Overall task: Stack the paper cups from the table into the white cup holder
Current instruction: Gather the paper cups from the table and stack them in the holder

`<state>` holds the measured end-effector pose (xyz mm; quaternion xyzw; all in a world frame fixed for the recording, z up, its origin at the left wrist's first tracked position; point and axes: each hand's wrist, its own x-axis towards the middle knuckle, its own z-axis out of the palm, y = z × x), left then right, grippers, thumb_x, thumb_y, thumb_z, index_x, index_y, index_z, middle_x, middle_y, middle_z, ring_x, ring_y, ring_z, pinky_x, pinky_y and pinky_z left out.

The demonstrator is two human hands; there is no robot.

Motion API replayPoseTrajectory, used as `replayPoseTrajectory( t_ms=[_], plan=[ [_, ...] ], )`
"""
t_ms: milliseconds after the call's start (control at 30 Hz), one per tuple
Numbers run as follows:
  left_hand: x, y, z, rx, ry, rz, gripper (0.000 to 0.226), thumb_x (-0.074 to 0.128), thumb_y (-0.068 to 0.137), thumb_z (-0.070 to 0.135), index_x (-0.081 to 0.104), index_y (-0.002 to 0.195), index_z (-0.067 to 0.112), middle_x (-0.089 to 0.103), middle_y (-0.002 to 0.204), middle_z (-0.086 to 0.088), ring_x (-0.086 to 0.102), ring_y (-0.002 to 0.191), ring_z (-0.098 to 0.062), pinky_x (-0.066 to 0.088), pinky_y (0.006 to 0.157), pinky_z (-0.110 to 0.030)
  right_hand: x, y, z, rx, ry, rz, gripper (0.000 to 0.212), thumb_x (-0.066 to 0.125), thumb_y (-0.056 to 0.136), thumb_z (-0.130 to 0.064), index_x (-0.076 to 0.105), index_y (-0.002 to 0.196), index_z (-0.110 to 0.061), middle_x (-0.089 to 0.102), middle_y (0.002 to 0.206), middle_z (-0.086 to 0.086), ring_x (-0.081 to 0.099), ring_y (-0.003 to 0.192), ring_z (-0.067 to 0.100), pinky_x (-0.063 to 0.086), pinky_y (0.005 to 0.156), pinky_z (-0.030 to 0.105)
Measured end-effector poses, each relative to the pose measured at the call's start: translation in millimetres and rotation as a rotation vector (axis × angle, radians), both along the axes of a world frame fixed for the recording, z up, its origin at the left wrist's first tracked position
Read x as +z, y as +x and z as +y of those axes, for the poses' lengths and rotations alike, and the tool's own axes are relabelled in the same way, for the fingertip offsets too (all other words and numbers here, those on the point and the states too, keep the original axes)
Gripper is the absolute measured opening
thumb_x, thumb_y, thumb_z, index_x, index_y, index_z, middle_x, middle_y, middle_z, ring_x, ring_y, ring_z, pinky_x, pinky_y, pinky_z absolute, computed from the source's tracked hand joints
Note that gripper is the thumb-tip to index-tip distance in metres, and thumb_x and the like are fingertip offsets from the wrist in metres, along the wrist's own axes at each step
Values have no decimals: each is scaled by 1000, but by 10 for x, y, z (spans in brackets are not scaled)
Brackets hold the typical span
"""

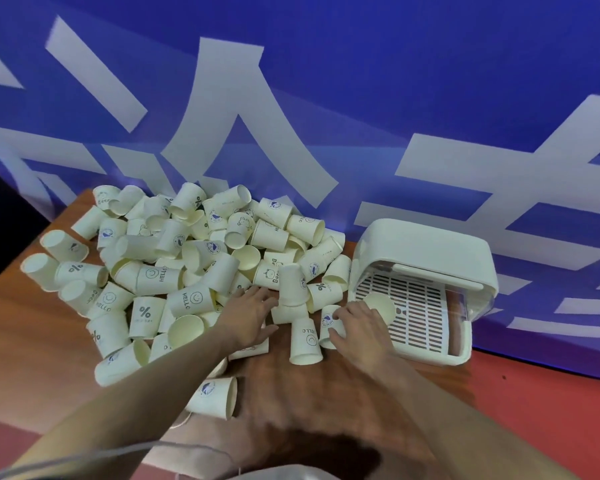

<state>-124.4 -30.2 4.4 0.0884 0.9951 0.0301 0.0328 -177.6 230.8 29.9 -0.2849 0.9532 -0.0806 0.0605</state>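
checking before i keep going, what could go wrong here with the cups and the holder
1. The upside-down stack stands right between the left hand and right hand; a nudge could topple it.
2. The pile reaches the table's left edge, so stirring it may roll cups off.
3. The holder sits at the table's right end with one cup loose on its grid; pushing more in could shift it.

A wooden table (pixel 312 386) bears a heap of paper cups (pixel 187 258) beside the white cup holder (pixel 426 244)
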Motion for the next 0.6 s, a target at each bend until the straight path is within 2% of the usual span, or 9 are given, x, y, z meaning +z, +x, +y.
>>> replayPoseTrajectory(
  t_ms=[133,300,467,600],
  plan=[
    [93,4,-214,80,-23,-36,51,62,83,54,59,124,24,57,117,0,54,109,-23,41,88,-39,-27,-30,-139,-1,29,10,29,51,91,-41,64,108,-22,59,107,-3,50,107,19,36,88,33],
    [280,-239,-608,127,-103,17,46,62,82,51,64,117,22,60,111,-1,55,105,-25,42,86,-40,39,-276,-420,21,15,56,27,58,87,-39,68,102,-20,62,98,-1,56,101,22,42,83,36],
    [558,-734,-955,188,-109,83,49,61,83,54,60,123,24,59,117,0,54,109,-24,42,88,-39,269,-691,-886,62,59,71,34,47,93,-41,61,118,-22,59,111,-2,49,110,18,37,91,34],
    [562,-1051,-1067,233,-68,92,53,58,85,54,57,129,24,57,122,1,51,115,-22,41,91,-37,340,-1043,-1198,46,67,94,36,49,93,-43,61,121,-23,59,115,-3,48,112,18,39,94,34]
  ],
)
